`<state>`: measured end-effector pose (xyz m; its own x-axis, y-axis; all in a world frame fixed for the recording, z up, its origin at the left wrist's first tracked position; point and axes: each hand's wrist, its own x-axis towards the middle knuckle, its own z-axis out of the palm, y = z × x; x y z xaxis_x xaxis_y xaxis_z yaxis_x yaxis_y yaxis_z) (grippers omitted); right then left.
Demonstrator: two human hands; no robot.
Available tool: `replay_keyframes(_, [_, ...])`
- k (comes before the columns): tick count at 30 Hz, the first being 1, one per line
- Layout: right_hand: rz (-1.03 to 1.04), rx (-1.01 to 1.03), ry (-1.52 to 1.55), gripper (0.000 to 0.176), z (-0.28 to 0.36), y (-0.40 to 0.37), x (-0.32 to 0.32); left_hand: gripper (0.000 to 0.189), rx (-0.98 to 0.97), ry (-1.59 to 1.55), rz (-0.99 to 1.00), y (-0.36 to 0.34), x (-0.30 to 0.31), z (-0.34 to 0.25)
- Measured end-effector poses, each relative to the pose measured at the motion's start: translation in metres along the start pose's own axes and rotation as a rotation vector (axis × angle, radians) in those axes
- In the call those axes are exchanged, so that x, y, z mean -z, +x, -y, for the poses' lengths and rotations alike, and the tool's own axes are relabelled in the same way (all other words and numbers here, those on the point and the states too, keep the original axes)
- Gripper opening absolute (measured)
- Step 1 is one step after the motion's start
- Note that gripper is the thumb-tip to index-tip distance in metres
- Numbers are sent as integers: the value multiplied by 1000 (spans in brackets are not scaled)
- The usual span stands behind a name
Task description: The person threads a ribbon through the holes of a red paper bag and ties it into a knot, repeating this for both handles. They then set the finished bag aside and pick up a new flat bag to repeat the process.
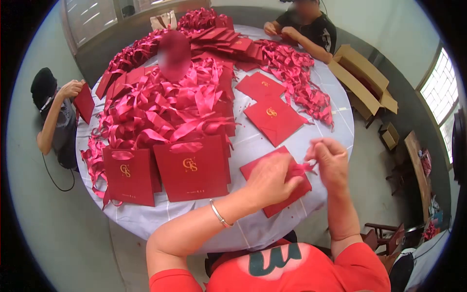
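A red paper gift bag (280,207) lies flat at the table's near edge, tilted toward the right. Over its middle rests my left hand (271,181), with a silver bangle on the wrist; its thumb and fingers close on the bag beside the ribbon, though the fingertips are partly hidden. Just right of the bag, my right hand (331,160) is raised in a pinch at the pink ribbon (306,168), whose short ends show between the two hands. Beyond them lie a red bag with gold lettering (274,118) and another red bag (260,85).
Upright red bags (192,177) with a heap of pink ribbon handles (165,102) fill the table's left side. More ribbons (296,73) lie at the far right. One person (311,31) sits across, another person (61,117) at left. A cardboard box (360,78) stands right of the table.
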<state>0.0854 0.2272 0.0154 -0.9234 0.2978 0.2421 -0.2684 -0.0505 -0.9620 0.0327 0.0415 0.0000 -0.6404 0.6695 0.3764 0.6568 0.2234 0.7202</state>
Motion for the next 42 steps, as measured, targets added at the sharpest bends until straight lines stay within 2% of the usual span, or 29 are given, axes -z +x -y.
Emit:
replay_keyframes(2, [-19,96,-76,18,22,2,0,29,-104,325,-104,-3,-4,12])
replay_keyframes(3, [-12,28,-152,19,32,-1,3,31,-2,321,25,-4,-1,12])
replay_keyframes(4, [-6,-38,-226,20,38,-5,7,31,5,348,44,-5,0,14])
replay_keyframes(5, [-33,-55,-426,18,37,-9,9,32,8,377,59,-5,0,15])
replay_keyframes(7, [142,408,-792,13,33,-11,6,32,18,392,113,-4,2,12])
replay_keyframes(8, [174,326,-776,10,30,-16,3,33,14,412,91,-4,4,10])
replay_keyframes(10, [322,295,-814,12,21,-21,2,33,9,438,71,-4,2,11])
replay_keyframes(13, [438,385,-880,13,-2,-28,5,36,63,474,80,-4,3,16])
replay_keyframes(14, [436,341,-861,15,-9,-33,5,37,53,468,87,-3,4,15])
replay_keyframes(17, [349,567,-916,17,-30,-40,1,40,53,467,86,0,7,16])
replay_keyframes(19, [296,625,-944,18,-36,-46,0,39,29,365,-56,6,7,20])
replay_keyframes(20, [289,658,-968,18,-37,-46,-1,39,31,376,-58,9,7,22])
replay_keyframes(22, [293,658,-959,18,-36,-46,-2,35,208,92,-135,13,8,26])
replay_keyframes(23, [298,655,-960,19,-36,-46,-2,35,210,102,-135,15,12,26])
replay_keyframes(25, [285,682,-952,20,-37,-46,-2,27,400,-46,26,17,21,24])
replay_keyframes(26, [301,673,-953,20,-35,-47,-1,27,402,-40,25,17,21,29])
replay_keyframes(28, [315,660,-953,21,-33,-45,-1,23,436,-128,169,15,20,39])
replay_keyframes(30, [274,538,-777,23,-29,-40,-1,21,445,-128,171,16,22,40])
replay_keyframes(31, [268,296,-699,24,-24,-43,5,19,454,-132,171,17,22,40])
replay_keyframes(33, [227,63,-519,21,-21,-41,11,15,453,-262,164,15,20,45])
replay_keyframes(34, [241,146,-539,19,-19,-35,14,15,514,-291,241,19,29,31])
replay_keyframes(36, [293,147,-502,17,-8,-27,15,14,578,-317,379,21,36,27])
replay_keyframes(38, [297,90,-495,15,-3,-26,12,14,607,-413,422,18,31,33])
replay_keyframes(40, [347,214,-515,16,-7,-24,13,16,694,-568,494,20,31,33])
replay_keyframes(41, [345,209,-518,16,-9,-26,14,16,694,-571,499,20,30,34])
replay_keyframes(42, [347,214,-528,15,-11,-27,14,17,723,-723,508,18,28,37])
